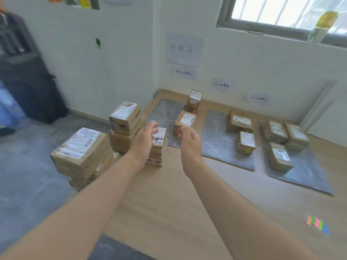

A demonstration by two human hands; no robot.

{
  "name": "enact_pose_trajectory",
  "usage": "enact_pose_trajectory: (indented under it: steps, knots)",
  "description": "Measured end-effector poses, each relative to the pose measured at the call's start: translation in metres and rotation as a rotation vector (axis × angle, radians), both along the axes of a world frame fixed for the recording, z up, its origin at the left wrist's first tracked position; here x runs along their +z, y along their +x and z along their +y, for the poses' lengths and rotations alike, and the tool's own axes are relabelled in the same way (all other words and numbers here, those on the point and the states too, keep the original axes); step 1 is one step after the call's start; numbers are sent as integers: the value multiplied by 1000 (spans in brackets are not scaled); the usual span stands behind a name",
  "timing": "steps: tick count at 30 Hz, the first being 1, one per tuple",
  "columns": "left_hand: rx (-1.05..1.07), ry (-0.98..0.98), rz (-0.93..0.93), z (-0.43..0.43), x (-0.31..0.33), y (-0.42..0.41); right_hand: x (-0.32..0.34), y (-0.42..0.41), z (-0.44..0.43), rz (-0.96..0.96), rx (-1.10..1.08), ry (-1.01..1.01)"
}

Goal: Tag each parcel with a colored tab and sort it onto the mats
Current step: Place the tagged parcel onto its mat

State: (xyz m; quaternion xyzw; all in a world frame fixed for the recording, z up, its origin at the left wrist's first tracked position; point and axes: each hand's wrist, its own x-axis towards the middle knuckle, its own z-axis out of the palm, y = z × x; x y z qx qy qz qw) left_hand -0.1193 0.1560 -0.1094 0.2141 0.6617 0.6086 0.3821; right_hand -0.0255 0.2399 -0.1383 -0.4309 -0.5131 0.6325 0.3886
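Beside left hand (145, 141) fingers (154, 130): stack-top parcel (161, 138); right hand (190, 141) apart.

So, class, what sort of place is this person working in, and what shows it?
Probably a makeshift parcel sorting station indoors: stacks of labelled cardboard parcels on a wooden surface, grey mats holding sorted parcels, and handwritten paper signs on the wall above them.

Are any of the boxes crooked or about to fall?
Yes, two on the left. The top parcel of the tall stack sits twisted, with crumpled tape. The big parcel nearest you sticks out past the smaller ones below, so it might tip. The parcels on the mats look neat.
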Motion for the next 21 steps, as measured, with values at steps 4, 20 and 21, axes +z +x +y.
enact_pose_trajectory:
  steps: [4,20,21]
  knots:
    - [-25,-16,-19,-9,-11,-26,-17,-23,-5,-34,8,-29]
    - [26,-73,-146,37,-124,-106,-100,-93,23,-186,50,-195]
    - [27,-79,-152,42,-131,-108,-107,-96,28,-199,51,-206]
